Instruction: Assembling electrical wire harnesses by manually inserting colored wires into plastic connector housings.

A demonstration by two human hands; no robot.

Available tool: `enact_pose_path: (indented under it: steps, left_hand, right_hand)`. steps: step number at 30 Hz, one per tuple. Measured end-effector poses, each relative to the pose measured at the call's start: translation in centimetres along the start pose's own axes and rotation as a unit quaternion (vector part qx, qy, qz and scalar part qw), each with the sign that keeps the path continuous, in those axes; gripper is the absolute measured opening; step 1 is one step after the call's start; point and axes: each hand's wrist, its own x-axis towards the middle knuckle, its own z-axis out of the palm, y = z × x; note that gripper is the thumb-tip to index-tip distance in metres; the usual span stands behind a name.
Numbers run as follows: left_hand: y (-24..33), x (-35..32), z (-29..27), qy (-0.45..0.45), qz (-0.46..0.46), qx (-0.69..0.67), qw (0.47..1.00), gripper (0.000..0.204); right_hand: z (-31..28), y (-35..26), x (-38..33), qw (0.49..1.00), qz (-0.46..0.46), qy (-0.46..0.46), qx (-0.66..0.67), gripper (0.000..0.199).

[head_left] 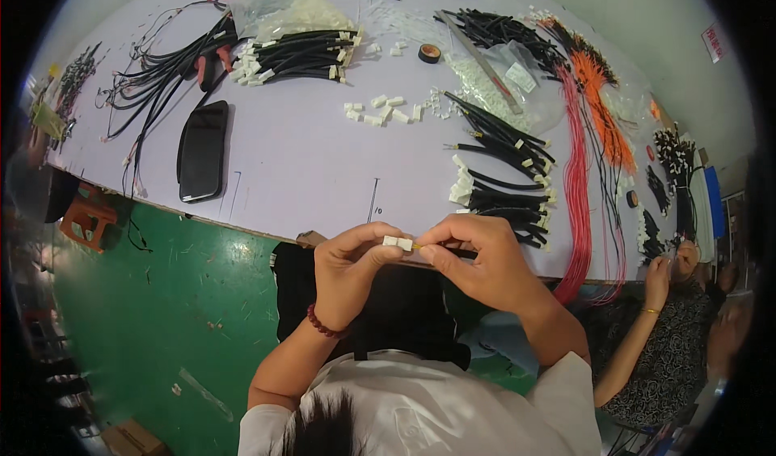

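Just off the table's near edge, my left hand [349,263] pinches a white plastic connector housing [397,242] between thumb and fingers. My right hand [478,255] is closed on a short black-sleeved cable [461,252], whose yellowish wire end meets the housing. How deep the wires sit inside is too small to make out. On the table beyond my right hand lies a stack of black cables [509,204], many with white connectors on their ends. Several loose white housings [386,110] are scattered farther back in the middle.
A black phone [203,150] lies at left, beside long dark cables and red-handled pliers [212,66]. Bagged small white parts [505,84], a steel ruler [482,64] and black tape [429,52] lie farther back. Pink wires [576,189] hang over the edge; another person's hand [659,285] is at right.
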Motion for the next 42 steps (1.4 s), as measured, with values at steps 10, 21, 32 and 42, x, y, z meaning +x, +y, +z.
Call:
enact_pose_path:
  steps: [10, 21, 32, 42]
  left_hand:
    - [-0.3, 3.3, -0.2, 0.011, -0.109, -0.151, 0.982, 0.017]
    - [0.5, 3.7, -1.4, 0.024, -0.174, -0.263, 0.949, 0.022]
    - [0.7, 0.7, -0.5, -0.031, -0.144, -0.213, 0.966, 0.023]
    - [0.4, -1.0, -0.2, -0.173, -0.215, -0.140, 0.951, 0.021]
  right_hand:
    - [-5.4, 10.6, 12.9, 0.901, -0.021, 0.099, -0.422, 0.017]
    - [-5.1, 10.2, 13.3, 0.917, -0.111, 0.103, -0.368, 0.011]
    - [-0.4, 0.5, 2.4, 0.992, -0.098, 0.073, -0.011, 0.026]
    - [-0.2, 0.1, -0.8, 0.974, -0.198, 0.057, -0.096, 0.023]
